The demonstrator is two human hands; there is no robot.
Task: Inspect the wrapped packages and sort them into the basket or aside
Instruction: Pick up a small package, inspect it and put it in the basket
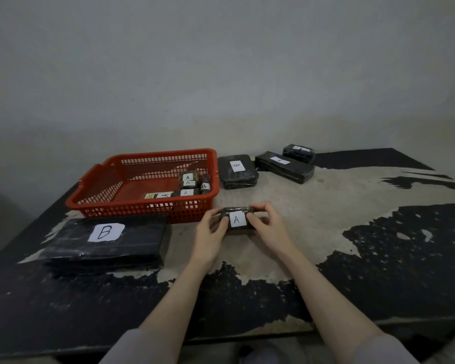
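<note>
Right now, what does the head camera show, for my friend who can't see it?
Both hands, left hand and right hand, hold a small black package labelled A above a worn table. A red basket holds several labelled packages, and bigger packages lie around it.

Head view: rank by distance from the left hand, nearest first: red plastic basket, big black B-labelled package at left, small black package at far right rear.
From the left hand:
1. Red plastic basket, just behind it.
2. Big black B-labelled package, to its left.
3. Small black package, far right rear.
</note>
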